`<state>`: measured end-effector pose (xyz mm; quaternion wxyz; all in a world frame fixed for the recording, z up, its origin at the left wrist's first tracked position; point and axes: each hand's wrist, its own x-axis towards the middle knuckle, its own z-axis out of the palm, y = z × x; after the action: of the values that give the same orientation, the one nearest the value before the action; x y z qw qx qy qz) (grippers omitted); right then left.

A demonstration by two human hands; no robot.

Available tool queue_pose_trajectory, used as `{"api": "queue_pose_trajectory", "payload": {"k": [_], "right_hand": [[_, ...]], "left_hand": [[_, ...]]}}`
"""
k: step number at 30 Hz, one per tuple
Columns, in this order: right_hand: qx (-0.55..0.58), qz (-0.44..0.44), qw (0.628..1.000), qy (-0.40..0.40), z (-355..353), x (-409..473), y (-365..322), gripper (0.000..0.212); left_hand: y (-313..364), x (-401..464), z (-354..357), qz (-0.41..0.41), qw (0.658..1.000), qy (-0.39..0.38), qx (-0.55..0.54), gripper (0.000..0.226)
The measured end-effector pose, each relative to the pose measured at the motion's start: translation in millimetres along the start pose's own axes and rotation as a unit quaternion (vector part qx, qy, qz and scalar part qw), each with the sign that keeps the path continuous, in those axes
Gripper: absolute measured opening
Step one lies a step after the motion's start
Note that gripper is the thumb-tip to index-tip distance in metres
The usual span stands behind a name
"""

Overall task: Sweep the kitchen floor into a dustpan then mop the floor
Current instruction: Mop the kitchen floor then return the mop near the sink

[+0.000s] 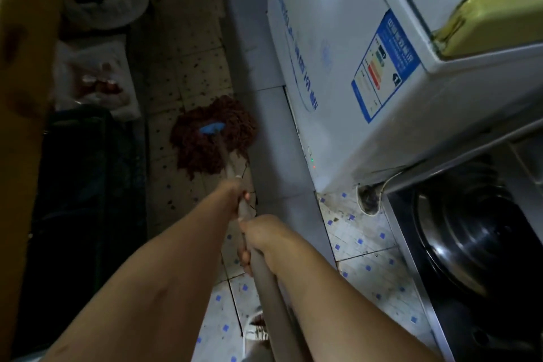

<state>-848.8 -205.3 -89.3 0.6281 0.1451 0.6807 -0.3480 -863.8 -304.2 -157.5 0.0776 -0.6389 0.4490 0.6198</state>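
A mop with a reddish-brown string head (pixel 213 138) and a blue clamp (pixel 211 128) lies spread on the speckled floor tiles (pixel 191 67), close to a grey step. Its pale handle (pixel 267 288) runs from the head back toward me. My left hand (pixel 233 195) grips the handle farther down, nearer the head. My right hand (pixel 261 236) grips it just behind the left. No dustpan or broom is in sight.
A white chest freezer (pixel 352 67) stands on a raised grey ledge (pixel 270 141) at the right. A dark pot (pixel 470 238) sits on a lower shelf at right. On the left are a dark mat (pixel 88 185), plastic bags (pixel 97 76) and a wooden board (pixel 26 67). My sandalled foot (pixel 255 329) stands on blue-dotted tiles.
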Motion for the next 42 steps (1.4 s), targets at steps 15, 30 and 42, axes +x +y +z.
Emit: {"api": "queue_pose_trajectory", "payload": {"k": [15,30,42], "right_hand": [[-0.073,0.006,0.997,-0.021,-7.4,-104.1,210.5,0.018],[-0.063,0.068,0.995,-0.033,-12.6,-92.8,174.5,0.026],[-0.057,0.051,0.995,-0.071,38.9,-5.1,-19.3,0.031]], "left_hand": [[-194.7,-140.1,-10.7,-0.069,0.994,-0.021,-0.087,0.037],[-177.1,-107.7,-14.7,-0.081,0.992,0.001,-0.100,0.041],[-11.4,42.5,-61.8,-0.039,0.999,0.027,0.008,0.041]]}}
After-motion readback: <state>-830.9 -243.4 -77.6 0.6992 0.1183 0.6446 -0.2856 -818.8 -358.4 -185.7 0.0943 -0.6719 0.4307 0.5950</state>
